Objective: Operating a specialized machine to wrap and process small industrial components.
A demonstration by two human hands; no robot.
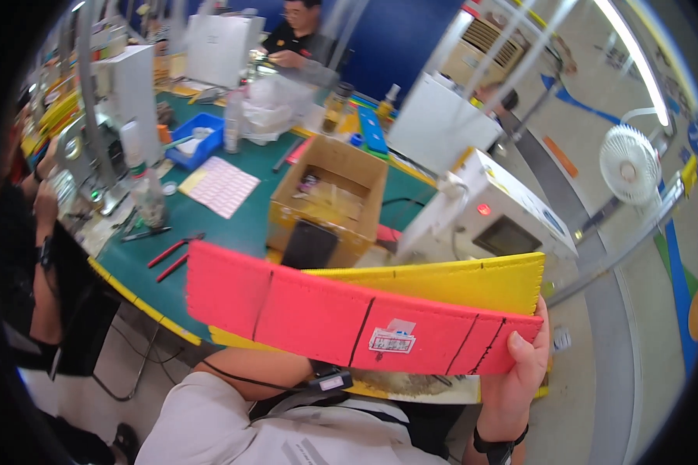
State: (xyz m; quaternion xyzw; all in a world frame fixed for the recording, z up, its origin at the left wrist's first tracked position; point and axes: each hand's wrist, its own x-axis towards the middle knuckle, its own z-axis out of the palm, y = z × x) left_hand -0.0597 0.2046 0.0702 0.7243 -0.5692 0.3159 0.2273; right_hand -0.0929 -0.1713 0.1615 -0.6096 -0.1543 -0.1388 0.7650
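R hand (pixel 520 364) clamps red board (pixel 349 318) end, yellow board (pixel 473 283) behind | L hand hidden, grip unclear

We see a workshop with a dark blue wall (pixel 399 35) at the back and a pale grey floor (pixel 597 155) marked with blue and orange patches. A green counter (pixel 240 225) with a yellow edge runs across the middle, near a white machine (pixel 504 213) with a red light. A white fan (pixel 630 163) stands on the right, and a long ceiling light (pixel 636 58) glows brightly above it.
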